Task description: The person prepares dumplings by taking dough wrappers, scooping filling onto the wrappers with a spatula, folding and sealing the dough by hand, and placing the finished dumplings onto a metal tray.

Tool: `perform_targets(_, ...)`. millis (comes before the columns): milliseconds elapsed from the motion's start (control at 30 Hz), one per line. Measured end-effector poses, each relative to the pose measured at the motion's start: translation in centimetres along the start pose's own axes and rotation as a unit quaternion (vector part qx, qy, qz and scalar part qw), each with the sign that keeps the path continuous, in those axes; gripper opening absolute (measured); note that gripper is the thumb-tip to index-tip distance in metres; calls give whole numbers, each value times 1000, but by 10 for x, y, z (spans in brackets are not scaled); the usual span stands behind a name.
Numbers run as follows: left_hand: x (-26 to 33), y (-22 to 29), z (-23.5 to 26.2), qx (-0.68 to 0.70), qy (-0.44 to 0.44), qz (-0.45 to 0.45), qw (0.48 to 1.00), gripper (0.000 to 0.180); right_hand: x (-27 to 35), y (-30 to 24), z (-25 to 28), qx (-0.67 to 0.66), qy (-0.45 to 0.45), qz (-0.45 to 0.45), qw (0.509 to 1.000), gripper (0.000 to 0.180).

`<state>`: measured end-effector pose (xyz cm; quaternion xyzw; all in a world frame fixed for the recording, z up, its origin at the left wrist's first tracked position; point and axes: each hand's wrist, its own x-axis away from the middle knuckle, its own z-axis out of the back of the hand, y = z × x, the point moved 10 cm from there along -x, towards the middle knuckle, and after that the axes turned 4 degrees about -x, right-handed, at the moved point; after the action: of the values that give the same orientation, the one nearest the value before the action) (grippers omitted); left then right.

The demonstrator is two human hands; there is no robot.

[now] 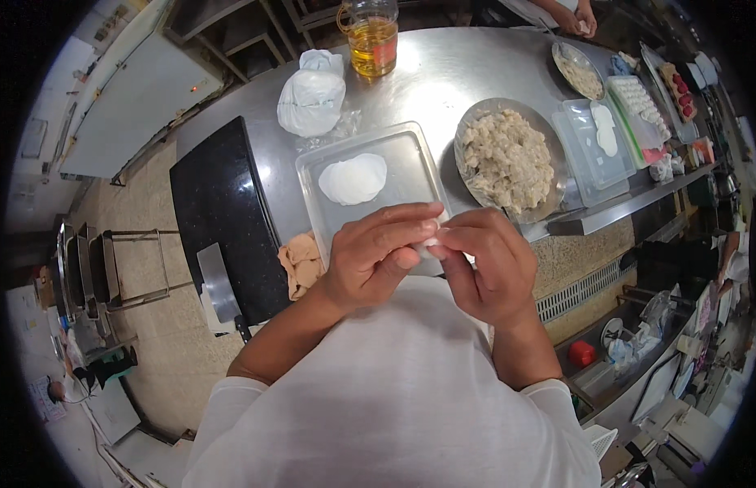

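Note:
My left hand [376,256] and my right hand [485,264] meet in front of my chest, fingers pinched together on a small white dumpling [432,241] that is mostly hidden between them. Just beyond my hands lies a clear plastic tray [410,163] holding a stack of round white dough wrappers [353,178]. To the right of it stands a metal bowl [484,114] heaped with pale minced filling [508,159].
A steel counter [443,73] carries a white plastic bag [311,93], a jar of yellow oil [372,37], more trays with dumplings [638,98] and another filling bowl [579,71]. A black board [219,203] with a cleaver [218,285] and a tan cloth [301,262] lie left. Another person's hands [575,16] work at the far edge.

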<state>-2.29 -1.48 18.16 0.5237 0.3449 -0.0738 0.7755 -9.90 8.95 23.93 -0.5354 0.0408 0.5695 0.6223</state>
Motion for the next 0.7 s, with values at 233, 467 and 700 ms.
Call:
perform_targets(233, 35, -65, -24, 294, 5, 363, 884, 56, 22, 45, -12, -58, -16, -92, 994, 28)
perform_targets(467, 52, -70, -41, 498, 40, 431, 751, 59, 45, 65, -31, -208, -50, -175, 961, 51)
perform_targets(700, 60, -76, -32, 275, -46, 419, 864, 50, 59, 70, -36, -130, -112, -203, 964, 48)
